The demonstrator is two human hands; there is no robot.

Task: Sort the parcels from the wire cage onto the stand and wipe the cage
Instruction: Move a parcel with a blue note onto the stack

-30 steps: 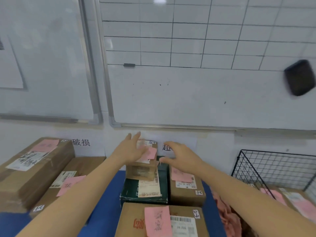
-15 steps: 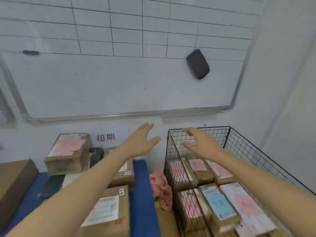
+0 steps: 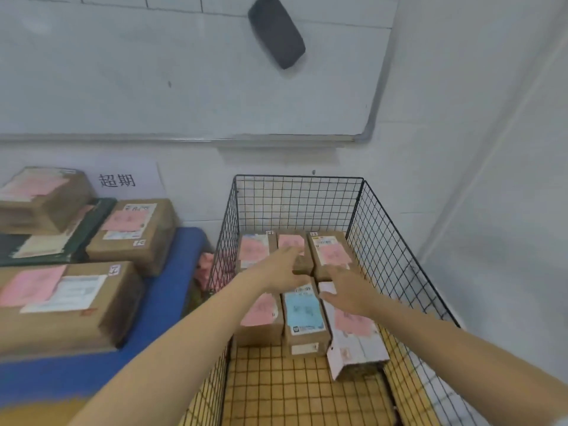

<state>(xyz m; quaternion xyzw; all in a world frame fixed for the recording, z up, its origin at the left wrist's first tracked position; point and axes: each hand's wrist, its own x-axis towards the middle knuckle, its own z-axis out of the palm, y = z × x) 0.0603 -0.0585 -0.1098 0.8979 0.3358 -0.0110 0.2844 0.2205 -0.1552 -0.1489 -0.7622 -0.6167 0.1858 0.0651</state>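
A black wire cage (image 3: pixel 295 195) stands on the right with several brown parcels packed at its far end. Both my hands reach down into it. My left hand (image 3: pixel 281 270) lies over the small middle parcel with a pink note (image 3: pixel 292 242), fingers stretched, touching its top. My right hand (image 3: pixel 345 289) hovers with spread fingers over the white parcel (image 3: pixel 353 333), just below the right rear parcel (image 3: pixel 330 252). A parcel with a blue label (image 3: pixel 302 315) lies between my forearms. On the left, the blue-topped stand (image 3: pixel 172 281) carries several sorted parcels (image 3: pixel 61 302).
A pink cloth (image 3: pixel 204 269) is wedged between the stand and the cage. A white paper sign (image 3: pixel 118 179) hangs on the wall above the stand. A whiteboard with a black eraser (image 3: pixel 276 30) hangs above. The cage's near floor (image 3: pixel 292 388) shows yellow tiles.
My view swung from the stand to the cage. Both hands left the parcel on the stand, moved right, and dropped into the cage onto the parcels.
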